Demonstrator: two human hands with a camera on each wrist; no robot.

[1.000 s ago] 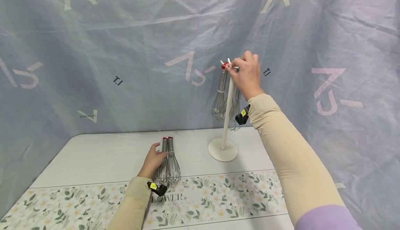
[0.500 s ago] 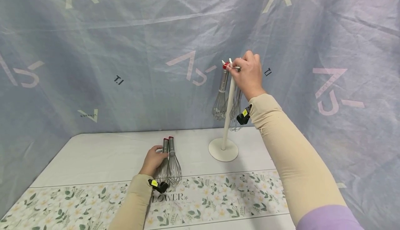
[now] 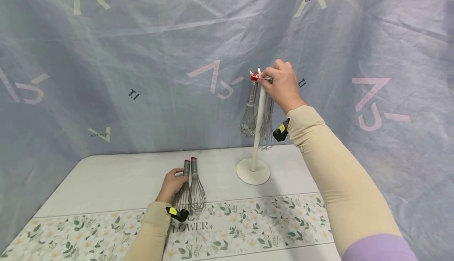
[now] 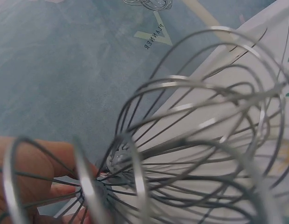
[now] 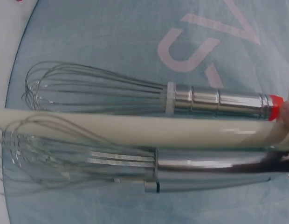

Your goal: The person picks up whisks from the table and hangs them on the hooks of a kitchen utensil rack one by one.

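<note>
On the white table (image 3: 117, 182) two wire whisks with metal handles and red ends lie side by side. My left hand (image 3: 173, 184) holds the left whisk (image 3: 186, 168) near where the handle meets the wires; the right whisk (image 3: 194, 168) lies just beside it. In the left wrist view my fingers (image 4: 32, 172) are at the whisk's neck, partly behind its wires. My right hand (image 3: 283, 85) pinches the hooked top of a white stand (image 3: 260, 115). A red-ended whisk (image 5: 219, 102) hangs left of the pole; other whisks (image 5: 214, 163) hang on the other side, their tops hidden by my hand.
The stand's round base (image 3: 244, 172) rests toward the back of the table. A floral printed band (image 3: 248, 225) runs across the table's front. Behind it hangs a grey-blue printed cloth (image 3: 159, 75).
My left fingers have closed round the left whisk, and its handle now stands slightly apart from the other whisk's. The right hand stays at the stand's top with a slight shift of the wrist.
</note>
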